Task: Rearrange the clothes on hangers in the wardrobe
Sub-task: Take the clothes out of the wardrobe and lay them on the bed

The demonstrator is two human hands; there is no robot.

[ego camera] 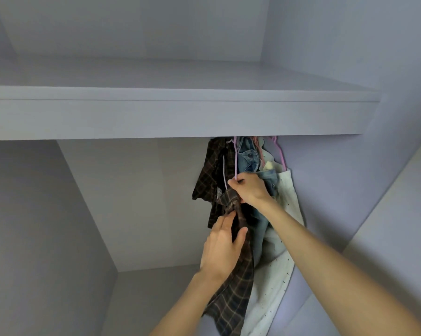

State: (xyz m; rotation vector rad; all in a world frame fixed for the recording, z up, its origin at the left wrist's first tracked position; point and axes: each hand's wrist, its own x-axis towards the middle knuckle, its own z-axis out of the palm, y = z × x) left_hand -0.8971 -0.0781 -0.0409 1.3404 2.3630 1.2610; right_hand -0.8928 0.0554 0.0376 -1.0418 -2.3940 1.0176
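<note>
Several garments hang bunched at the right end of the wardrobe under the shelf. A dark brown plaid shirt (pixel 231 294) hangs on a lilac hanger (pixel 235 161). My right hand (pixel 249 187) grips the hanger's lower corner together with a fold of the plaid cloth. My left hand (pixel 222 248) holds the plaid shirt lower down, thumb on one side and fingers on the other. Behind it hang blue jeans (pixel 248 156) and a white speckled garment (pixel 275 270) on pink hangers (pixel 278 151).
A thick pale shelf (pixel 175 112) spans the wardrobe above the clothes and hides the rail. The wardrobe's right side wall (pixel 338 190) stands close beside the garments. The back wall (pixel 141 195) and floor panel (pixel 153 292) lie to the left.
</note>
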